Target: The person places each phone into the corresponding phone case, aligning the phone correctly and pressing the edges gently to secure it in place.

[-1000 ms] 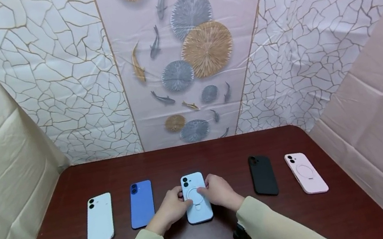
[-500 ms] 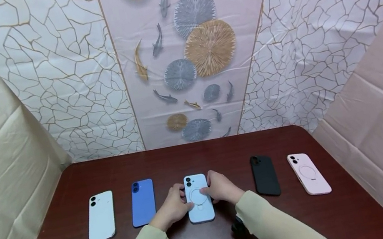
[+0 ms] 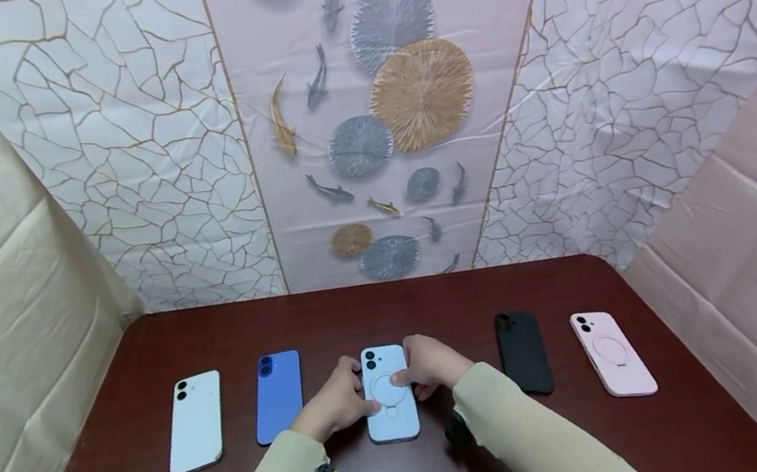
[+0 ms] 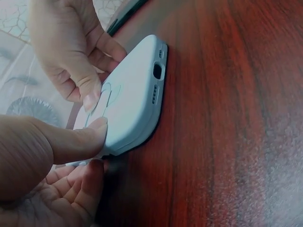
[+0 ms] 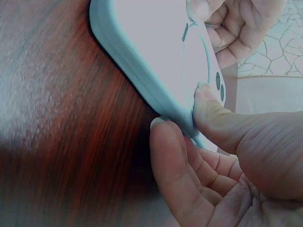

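Observation:
In the head view a phone in a light blue case (image 3: pixel 394 426), with a ring on its back, lies back up in the middle of the table. My left hand (image 3: pixel 335 403) grips its left edge, thumb on the back and fingers at the side. Opposite it, my right hand (image 3: pixel 439 363) pinches the right edge, its thumb near the ring. The left wrist view shows the port end of the case (image 4: pixel 137 104) close over the wood. From the right wrist, the right thumb (image 5: pixel 213 116) presses on the back, and fingertips reach the lower side edge.
Left of the hands lie a blue phone (image 3: pixel 279 399) and a white phone (image 3: pixel 195 424). To the right are a black phone (image 3: pixel 525 355) and a pink phone (image 3: pixel 613 355) with a ring. Patterned cloth (image 3: pixel 159 139) hangs behind the dark red table (image 3: pixel 391 309).
The head view has shifted slightly. Both hands keep hold of the light blue phone's sides, with only small finger movements.

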Available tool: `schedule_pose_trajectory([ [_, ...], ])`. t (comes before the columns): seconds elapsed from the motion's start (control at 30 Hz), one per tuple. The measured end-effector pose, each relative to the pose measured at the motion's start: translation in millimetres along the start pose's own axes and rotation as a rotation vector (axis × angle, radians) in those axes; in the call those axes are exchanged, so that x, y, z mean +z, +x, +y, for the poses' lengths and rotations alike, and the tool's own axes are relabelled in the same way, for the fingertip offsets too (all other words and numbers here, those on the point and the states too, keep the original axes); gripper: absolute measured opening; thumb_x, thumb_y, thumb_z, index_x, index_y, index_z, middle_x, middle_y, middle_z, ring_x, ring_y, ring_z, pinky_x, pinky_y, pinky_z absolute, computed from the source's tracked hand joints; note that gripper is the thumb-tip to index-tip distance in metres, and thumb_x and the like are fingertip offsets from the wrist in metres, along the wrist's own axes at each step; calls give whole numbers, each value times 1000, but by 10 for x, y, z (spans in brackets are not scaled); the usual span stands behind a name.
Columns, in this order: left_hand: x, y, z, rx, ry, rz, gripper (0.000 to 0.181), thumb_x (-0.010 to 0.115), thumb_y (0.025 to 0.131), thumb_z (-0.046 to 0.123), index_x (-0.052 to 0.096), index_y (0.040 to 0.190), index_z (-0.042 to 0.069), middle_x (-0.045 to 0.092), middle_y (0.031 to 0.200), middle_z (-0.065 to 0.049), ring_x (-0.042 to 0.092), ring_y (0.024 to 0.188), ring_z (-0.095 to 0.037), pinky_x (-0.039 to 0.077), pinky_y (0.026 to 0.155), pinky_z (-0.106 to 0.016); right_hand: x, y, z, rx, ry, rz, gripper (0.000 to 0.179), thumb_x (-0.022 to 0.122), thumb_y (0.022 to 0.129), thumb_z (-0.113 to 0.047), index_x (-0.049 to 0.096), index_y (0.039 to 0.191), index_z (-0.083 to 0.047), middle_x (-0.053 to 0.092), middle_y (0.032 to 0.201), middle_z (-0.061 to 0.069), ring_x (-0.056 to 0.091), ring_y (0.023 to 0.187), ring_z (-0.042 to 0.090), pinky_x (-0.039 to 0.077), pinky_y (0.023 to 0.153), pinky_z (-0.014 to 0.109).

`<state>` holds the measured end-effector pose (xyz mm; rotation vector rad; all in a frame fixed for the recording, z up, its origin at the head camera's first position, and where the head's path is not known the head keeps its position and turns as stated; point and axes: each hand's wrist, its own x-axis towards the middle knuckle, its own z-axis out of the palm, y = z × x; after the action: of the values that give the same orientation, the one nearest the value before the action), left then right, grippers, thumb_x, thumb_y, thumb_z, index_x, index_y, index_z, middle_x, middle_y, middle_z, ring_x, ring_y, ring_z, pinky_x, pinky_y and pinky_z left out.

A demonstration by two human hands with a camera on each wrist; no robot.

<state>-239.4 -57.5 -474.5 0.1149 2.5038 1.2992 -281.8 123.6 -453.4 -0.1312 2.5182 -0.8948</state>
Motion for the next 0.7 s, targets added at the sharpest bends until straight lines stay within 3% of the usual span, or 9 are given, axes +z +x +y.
schedule_pose_trajectory([
  [0.33,-9,-26,-1,23,-15,-54,63,78,82,9,39,130,0,51,104,-11,53,91,-24,45,80,-43,7,-84,62,-8,27,15,31,77,84,-16,51,84,1,56,71,16,63,57,29,55,52,38],
  [0.7,-42,-27,-37,13,-40,-48,67,78,82,12,37,134,1,51,105,-10,53,91,-23,45,78,-42,-6,-13,78,-57,47,17,33,77,84,-17,50,83,1,54,69,14,62,56,28,55,53,39],
])
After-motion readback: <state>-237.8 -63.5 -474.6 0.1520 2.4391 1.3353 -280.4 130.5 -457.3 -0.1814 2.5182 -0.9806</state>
